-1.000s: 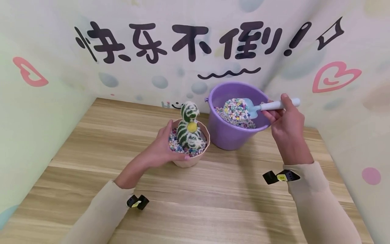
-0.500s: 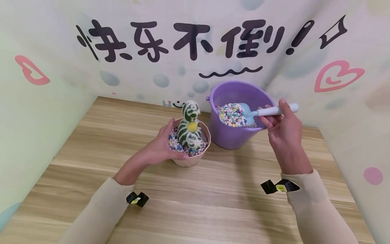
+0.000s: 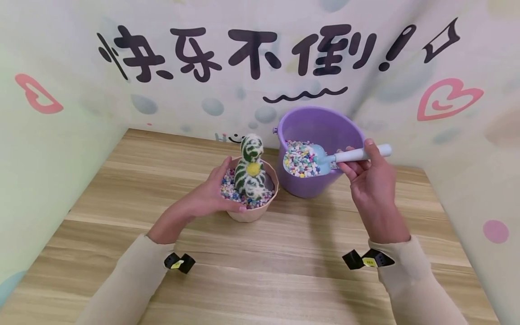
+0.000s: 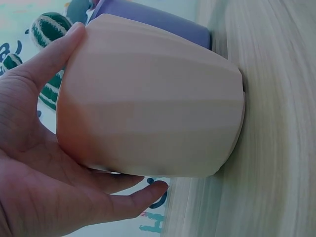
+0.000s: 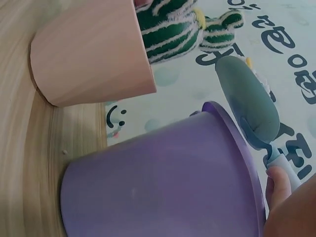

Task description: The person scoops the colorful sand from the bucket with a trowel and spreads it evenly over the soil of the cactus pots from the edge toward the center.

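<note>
My left hand (image 3: 209, 192) grips a pale peach flower pot (image 3: 248, 215) around its left side, thumb along the near rim. In the pot, a green-and-white fuzzy cactus (image 3: 249, 174) with a yellow flower stands among small coloured pebbles (image 3: 229, 187). The left wrist view shows the fingers curved about the pot (image 4: 148, 103). My right hand (image 3: 371, 185) holds a light-blue toy shovel (image 3: 357, 154) by its white handle. Its blade, heaped with coloured pebbles (image 3: 299, 162), is above the near-left rim of a purple bucket (image 3: 306, 187). From the right wrist, the blade's underside (image 5: 247, 98) shows.
The bucket stands just right of the pot, close to the back wall. Wood-grain table (image 3: 252, 275) extends in front of both. A printed cloth (image 3: 183, 104) with black characters covers the back. A round peg (image 3: 275, 130) juts from the bucket's left side.
My right hand has moved left and toward me, bringing the loaded shovel from inside the bucket's mouth to over its near-left rim. The left hand and the pot stay put.
</note>
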Demonstrator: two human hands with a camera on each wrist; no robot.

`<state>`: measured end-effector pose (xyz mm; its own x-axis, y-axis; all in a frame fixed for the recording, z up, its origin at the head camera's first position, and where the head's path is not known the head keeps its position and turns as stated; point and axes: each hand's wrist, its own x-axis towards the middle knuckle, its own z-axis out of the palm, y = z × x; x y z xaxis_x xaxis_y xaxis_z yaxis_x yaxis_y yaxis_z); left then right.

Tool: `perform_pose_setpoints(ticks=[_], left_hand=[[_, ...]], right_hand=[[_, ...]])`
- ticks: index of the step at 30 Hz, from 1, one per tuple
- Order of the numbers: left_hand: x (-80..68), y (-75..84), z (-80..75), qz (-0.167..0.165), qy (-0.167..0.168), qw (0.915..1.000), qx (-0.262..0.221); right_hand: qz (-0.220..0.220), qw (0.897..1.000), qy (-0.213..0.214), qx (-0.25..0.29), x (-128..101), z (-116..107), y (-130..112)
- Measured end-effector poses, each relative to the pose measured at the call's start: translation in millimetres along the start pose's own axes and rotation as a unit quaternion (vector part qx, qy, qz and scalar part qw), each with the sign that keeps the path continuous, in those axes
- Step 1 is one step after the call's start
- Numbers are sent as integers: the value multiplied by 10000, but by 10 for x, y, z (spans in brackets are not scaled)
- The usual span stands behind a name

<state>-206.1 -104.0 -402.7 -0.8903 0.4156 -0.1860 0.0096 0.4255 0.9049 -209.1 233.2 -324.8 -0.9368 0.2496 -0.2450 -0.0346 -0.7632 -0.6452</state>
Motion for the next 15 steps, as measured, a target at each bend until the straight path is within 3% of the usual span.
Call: perform_pose_setpoints(ticks=[7,15], left_hand=[[-2,-13,-39,4,-104,9998,-144],[-5,-18,-66,61,-196,9994,-261]], right_hand=[[-17,9996,-268,-38,-73,-5,61],[4,9996,-246,-141,-122,-15,122]])
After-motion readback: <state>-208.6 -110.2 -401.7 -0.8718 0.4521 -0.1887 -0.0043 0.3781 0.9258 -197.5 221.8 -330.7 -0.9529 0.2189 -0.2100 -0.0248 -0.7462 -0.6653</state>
